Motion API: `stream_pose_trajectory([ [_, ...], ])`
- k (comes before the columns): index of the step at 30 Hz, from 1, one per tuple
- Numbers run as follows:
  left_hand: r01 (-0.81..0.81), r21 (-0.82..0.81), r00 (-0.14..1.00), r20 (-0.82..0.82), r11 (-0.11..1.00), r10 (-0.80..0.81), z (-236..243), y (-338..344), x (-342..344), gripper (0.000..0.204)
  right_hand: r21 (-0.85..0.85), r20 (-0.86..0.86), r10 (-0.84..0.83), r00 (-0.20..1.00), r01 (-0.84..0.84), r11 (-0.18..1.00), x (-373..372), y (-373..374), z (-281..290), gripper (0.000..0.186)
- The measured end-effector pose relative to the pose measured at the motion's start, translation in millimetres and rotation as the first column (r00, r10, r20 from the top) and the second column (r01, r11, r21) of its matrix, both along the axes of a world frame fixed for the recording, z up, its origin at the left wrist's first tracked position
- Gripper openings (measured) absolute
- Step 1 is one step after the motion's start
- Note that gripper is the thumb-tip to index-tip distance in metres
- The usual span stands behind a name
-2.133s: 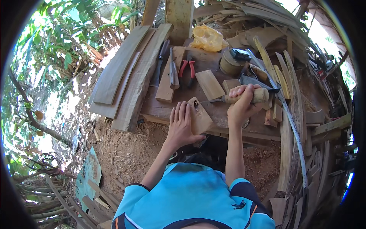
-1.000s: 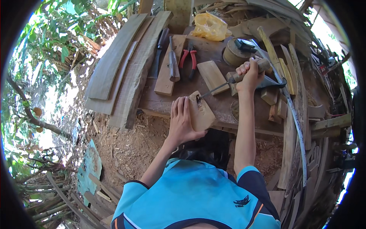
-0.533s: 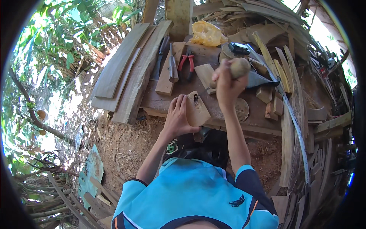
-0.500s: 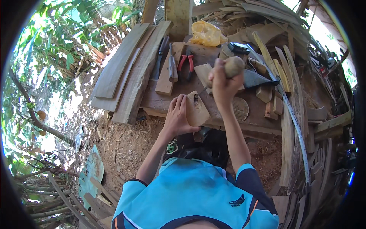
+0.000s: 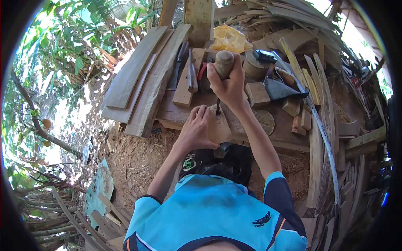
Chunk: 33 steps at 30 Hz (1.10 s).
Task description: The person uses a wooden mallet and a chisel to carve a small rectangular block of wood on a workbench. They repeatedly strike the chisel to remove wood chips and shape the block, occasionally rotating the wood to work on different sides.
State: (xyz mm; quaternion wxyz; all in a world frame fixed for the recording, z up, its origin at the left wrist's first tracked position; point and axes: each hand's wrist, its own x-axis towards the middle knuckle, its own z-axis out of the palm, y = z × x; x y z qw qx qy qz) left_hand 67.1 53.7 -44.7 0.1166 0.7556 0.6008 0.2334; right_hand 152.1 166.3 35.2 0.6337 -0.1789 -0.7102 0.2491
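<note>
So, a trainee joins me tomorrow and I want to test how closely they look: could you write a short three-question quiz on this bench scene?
1. Which hand grips the wooden-handled tool?
2. True or false: the yellow bag lies farther away than the holed block.
3. Pick one. The left hand is on:
a) the holed block
b) the pliers
c) the planks

Key:
1. The right hand.
2. True.
3. a
</note>
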Motion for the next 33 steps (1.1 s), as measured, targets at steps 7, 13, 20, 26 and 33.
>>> stream_pose_trajectory([
  [7,0.057,-0.081,0.992,-0.108,0.995,-0.066,15.3,3.1,-3.7,0.102,-0.072,-0.115,-0.009,0.993,0.001,0.997,6.7,2.5,-6.1,0.024],
  [13,0.144,0.051,0.983,0.110,0.988,-0.149,-3.2,8.1,-10.8,0.094,-0.010,-0.153,-0.191,0.970,0.191,0.981,22.7,-3.0,-16.8,0.024],
  [20,-0.214,-0.242,0.314,0.901,0.947,0.301,-37.7,9.8,8.7,0.053,-0.334,-0.135,-0.149,0.980,0.097,0.938,45.0,-6.3,-9.7,0.028],
  [26,-0.218,-0.180,0.478,0.837,0.959,0.266,-22.7,24.8,-8.9,0.036,-0.390,-0.542,-0.119,0.832,-0.123,0.912,65.5,-12.0,18.9,0.041],
  [33,-0.308,0.046,0.889,0.370,0.950,0.270,-14.3,36.1,-4.1,0.038,-0.294,-0.465,0.105,0.879,-0.266,0.918,59.6,-12.7,8.5,0.040],
])
